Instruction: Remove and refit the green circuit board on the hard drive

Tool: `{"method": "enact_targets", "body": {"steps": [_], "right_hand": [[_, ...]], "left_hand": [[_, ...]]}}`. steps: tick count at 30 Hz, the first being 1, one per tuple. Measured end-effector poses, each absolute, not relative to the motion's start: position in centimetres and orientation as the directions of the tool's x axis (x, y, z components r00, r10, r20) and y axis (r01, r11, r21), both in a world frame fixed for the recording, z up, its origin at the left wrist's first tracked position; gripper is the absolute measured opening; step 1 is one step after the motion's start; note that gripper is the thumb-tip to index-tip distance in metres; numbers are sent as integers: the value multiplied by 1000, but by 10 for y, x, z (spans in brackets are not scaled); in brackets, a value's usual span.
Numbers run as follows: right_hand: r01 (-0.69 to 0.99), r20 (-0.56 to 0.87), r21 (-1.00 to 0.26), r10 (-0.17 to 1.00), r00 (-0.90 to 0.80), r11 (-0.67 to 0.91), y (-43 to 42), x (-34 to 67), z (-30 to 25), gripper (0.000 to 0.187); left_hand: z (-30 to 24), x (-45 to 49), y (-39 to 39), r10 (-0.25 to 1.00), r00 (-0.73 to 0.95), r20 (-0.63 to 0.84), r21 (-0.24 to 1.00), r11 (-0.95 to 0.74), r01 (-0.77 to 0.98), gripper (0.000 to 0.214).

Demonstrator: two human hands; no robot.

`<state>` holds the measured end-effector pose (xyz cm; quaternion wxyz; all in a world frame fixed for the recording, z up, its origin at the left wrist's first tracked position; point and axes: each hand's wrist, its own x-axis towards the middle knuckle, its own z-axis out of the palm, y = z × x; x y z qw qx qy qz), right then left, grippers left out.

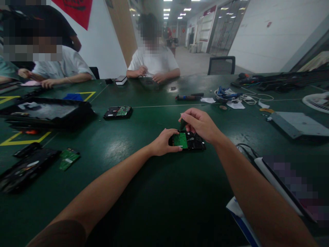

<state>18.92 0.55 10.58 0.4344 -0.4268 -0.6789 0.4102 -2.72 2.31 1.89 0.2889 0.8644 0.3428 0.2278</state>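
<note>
A hard drive [196, 143] lies on the green table with its green circuit board [180, 140] facing up. My left hand [164, 142] grips the drive's left end, thumb along the near edge and fingers at the far edge. Above the drive's far side, my right hand [199, 123] is closed around a small screwdriver [183, 124] with a dark handle. Its tip points down near the board's far edge; whether it touches a screw is too small to tell.
Another hard drive [118, 112] lies farther back to the left. At left are a black tray [48, 113], dark drive parts [28, 168] and a loose circuit board [69, 159]. A metal box [300, 125] and tangled cables [228, 93] lie right. Two co-workers sit across the table.
</note>
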Motion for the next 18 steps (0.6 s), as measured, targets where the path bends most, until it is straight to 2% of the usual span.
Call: {"method": "enact_targets", "body": {"steps": [7, 14, 18], "right_hand": [[107, 183, -970, 944, -275, 219, 6, 186, 107, 34], [240, 245, -920, 932, -267, 310, 6, 188, 108, 34], [221, 243, -929, 941, -236, 296, 5, 188, 107, 36]], "left_hand": [[16, -27, 24, 723, 656, 215, 655, -606, 452, 71], [19, -27, 23, 729, 658, 188, 662, -589, 463, 72], [20, -27, 23, 725, 661, 192, 658, -595, 461, 72]]}}
